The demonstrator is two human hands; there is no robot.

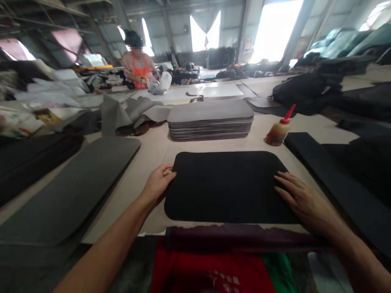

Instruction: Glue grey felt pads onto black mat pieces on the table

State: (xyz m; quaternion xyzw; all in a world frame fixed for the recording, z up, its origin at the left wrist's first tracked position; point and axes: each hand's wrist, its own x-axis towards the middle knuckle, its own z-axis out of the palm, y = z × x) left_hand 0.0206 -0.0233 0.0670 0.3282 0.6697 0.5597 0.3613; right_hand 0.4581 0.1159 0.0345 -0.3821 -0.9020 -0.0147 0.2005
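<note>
Taking the clock from the middle of the black panel, with twelve pointing away from the wearer, the pale worktable [152, 148] spreads out to every hour. At eleven o'clock, well beyond, a person in an orange apron [141, 73] has their hands at a clear plastic bag [160, 84]. A long pile of dark grey panels [79, 183] lies at nine o'clock and a pile of black material [332, 179] at three. Between them, flat on the table, is the round-cornered black panel [226, 187]. An even stack of grey sheets [210, 122] sits just beyond it at twelve; a maroon strip [232, 239] runs along the table's near edge at six. The right hand [297, 193] rests at three o'clock, fingers apart and laid over the panel's edge. The left hand [159, 181] is at nine, thumb and fingertips touching the edge; whether they are clamped on it I cannot tell. Smallest, between one and two o'clock, a bottle [277, 132] with a red nozzle [290, 114] stands just beside the black pile's far end.
</note>
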